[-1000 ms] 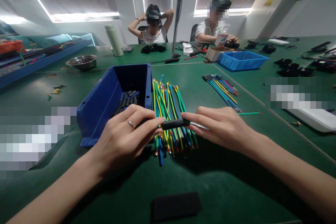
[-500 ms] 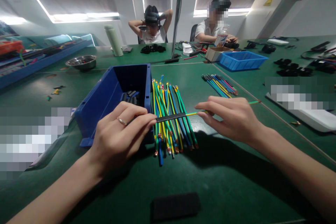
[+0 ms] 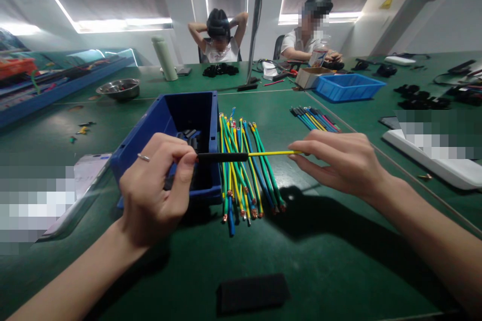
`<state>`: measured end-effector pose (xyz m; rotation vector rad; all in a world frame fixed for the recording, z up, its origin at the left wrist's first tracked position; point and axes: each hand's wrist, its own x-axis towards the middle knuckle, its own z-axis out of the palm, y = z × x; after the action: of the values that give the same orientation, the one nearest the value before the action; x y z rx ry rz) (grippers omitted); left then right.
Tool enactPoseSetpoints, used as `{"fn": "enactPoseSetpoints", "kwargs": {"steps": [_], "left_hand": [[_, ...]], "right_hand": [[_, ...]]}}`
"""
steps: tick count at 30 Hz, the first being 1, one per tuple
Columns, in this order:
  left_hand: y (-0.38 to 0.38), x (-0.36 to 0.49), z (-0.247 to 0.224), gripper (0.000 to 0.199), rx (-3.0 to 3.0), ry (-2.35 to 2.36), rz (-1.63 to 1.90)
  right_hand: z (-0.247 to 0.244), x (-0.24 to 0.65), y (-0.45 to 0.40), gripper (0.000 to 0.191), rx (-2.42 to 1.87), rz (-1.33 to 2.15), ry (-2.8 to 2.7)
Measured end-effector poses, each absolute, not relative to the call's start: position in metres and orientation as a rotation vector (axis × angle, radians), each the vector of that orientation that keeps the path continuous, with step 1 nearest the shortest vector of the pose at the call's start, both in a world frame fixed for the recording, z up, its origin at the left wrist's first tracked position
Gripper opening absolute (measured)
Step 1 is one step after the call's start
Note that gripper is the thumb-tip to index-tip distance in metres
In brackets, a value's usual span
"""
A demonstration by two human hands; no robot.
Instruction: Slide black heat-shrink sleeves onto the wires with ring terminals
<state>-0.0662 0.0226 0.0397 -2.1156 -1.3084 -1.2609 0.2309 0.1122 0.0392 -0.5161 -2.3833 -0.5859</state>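
The head camera is looking forward and down from above the table's (image 3: 320,271) near side, viewing the left hand (image 3: 158,185) and right hand (image 3: 339,165) closely while facing across toward the more distant wall (image 3: 131,42).

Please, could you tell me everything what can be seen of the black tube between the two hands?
The black tube is slim, straight and dull, perhaps rubber or soft plastic. It is held nearly level in the air, in front of the blue bin and the loose wires. The left hand pinches at its left end, hiding the tip. From its open right end runs a yellow wire, pinched farther along by the right hand, which does not touch the tube.
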Motion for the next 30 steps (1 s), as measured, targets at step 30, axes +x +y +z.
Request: {"fn": "enactPoseSetpoints", "kwargs": {"steps": [30], "left_hand": [[0.037,-0.080,0.027,0.041,-2.240,-1.964,-0.245]], "right_hand": [[0.026,0.240,0.138,0.034,-1.291,-0.511,-2.186]]}}
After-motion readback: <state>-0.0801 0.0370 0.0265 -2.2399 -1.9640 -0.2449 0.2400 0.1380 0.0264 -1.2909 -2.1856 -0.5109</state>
